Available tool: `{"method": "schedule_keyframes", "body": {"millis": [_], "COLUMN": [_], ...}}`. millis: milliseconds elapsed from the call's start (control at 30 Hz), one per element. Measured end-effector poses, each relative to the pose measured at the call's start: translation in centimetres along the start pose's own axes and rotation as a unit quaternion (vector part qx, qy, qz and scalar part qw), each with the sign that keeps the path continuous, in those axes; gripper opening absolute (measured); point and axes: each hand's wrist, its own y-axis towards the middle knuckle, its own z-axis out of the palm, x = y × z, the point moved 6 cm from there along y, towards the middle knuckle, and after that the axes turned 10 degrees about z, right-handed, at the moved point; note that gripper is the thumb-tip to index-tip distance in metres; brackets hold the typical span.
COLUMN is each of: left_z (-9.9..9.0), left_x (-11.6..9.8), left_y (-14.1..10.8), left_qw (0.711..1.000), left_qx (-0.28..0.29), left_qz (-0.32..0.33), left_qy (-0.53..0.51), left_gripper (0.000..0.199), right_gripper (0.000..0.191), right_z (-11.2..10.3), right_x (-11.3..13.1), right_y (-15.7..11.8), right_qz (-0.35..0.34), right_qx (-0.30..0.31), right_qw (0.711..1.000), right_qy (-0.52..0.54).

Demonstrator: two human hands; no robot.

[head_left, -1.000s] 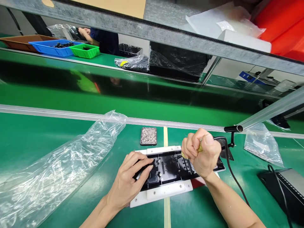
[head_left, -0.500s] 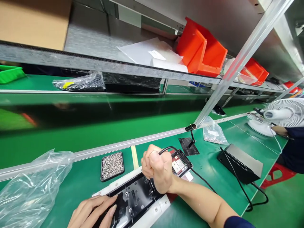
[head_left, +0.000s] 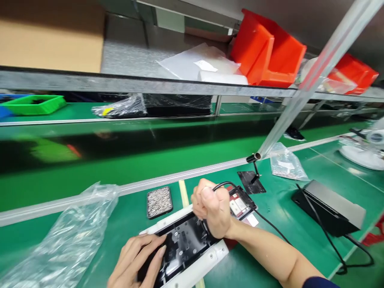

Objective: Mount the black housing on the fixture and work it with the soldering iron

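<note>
A black plastic housing (head_left: 187,236) lies between the white rails of a fixture (head_left: 207,260) on the green bench. My left hand (head_left: 138,258) rests on the near-left end of the housing, fingers stretched out and thumb apart. Over the housing's far-right end, my right hand (head_left: 213,208) is closed in a fist, thumb on top. A black cable (head_left: 223,184) runs out of the top of this fist, as on a corded screwdriver; the tool's body is hidden inside the hand. Just beyond the fixture sits a small black tray (head_left: 159,202) full of tiny metal screws.
A crumpled clear plastic bag (head_left: 75,232) lies at left. Behind my right hand is a framed device (head_left: 240,204). A black box (head_left: 330,208) with cables stands at right, near a small bag of parts (head_left: 288,164). A slanted metal post (head_left: 300,104) and shelf with red bins (head_left: 267,52) rise above.
The view has turned a little left, so everything sits farther right in the picture. Both hands keep nearly the same places on and over the housing.
</note>
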Motion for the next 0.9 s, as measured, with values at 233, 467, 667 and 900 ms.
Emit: {"method": "schedule_keyframes", "body": {"millis": [233, 467, 667, 900], "left_z": [0.0, 0.1, 0.0, 0.0], "left_x": [-0.9, -0.5, -0.7, -0.6], "left_y": [1.0, 0.7, 0.9, 0.9], "left_qw": [0.997, 0.995, 0.995, 0.995], "left_qx": [-0.016, -0.043, -0.05, -0.049], "left_qz": [-0.076, -0.082, -0.081, -0.085], "left_qy": [-0.026, -0.031, -0.029, -0.025], "left_gripper": [0.022, 0.018, 0.017, 0.017], "right_gripper": [0.052, 0.045, 0.046, 0.052], "right_z": [0.0, -0.6, -0.9, -1.1], "right_x": [0.6, 0.7, 0.6, 0.6], "right_y": [0.2, 0.5, 0.7, 0.8], "right_qz": [0.021, 0.067, 0.097, 0.124], "right_qx": [0.005, 0.001, -0.02, -0.041], "right_qw": [0.998, 0.997, 0.994, 0.991], "right_qy": [0.056, 0.049, 0.035, 0.027]}}
